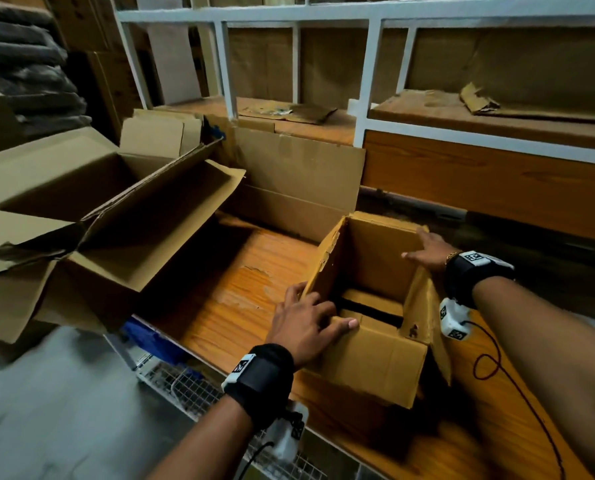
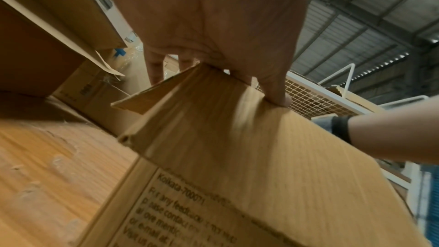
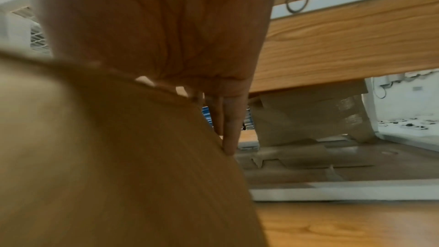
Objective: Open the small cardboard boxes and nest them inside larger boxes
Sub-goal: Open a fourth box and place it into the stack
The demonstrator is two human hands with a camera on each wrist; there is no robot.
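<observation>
A small brown cardboard box (image 1: 372, 362) stands open-topped on the wooden table (image 1: 226, 306), its flaps raised and its bottom flaps visible inside. My left hand (image 1: 306, 317) grips its near-left corner, fingers curled over the rim and thumb along the near flap. In the left wrist view the left hand (image 2: 213, 35) sits over that corner of the small box (image 2: 261, 157). My right hand (image 1: 427, 249) lies with straight fingers against the far-right corner; in the right wrist view the right hand (image 3: 166, 35) runs along the box flap (image 3: 118, 157). A larger box (image 1: 143, 237) lies on its side to the left, mouth toward me.
Another big open box (image 1: 64, 174) sits behind the larger one. A flat cardboard sheet (image 1: 299, 178) leans against the white shelf frame (image 1: 365, 81). A dark cable (image 1: 490, 368) loops on the table at right. A wire basket (image 1: 185, 386) hangs under the table's near edge.
</observation>
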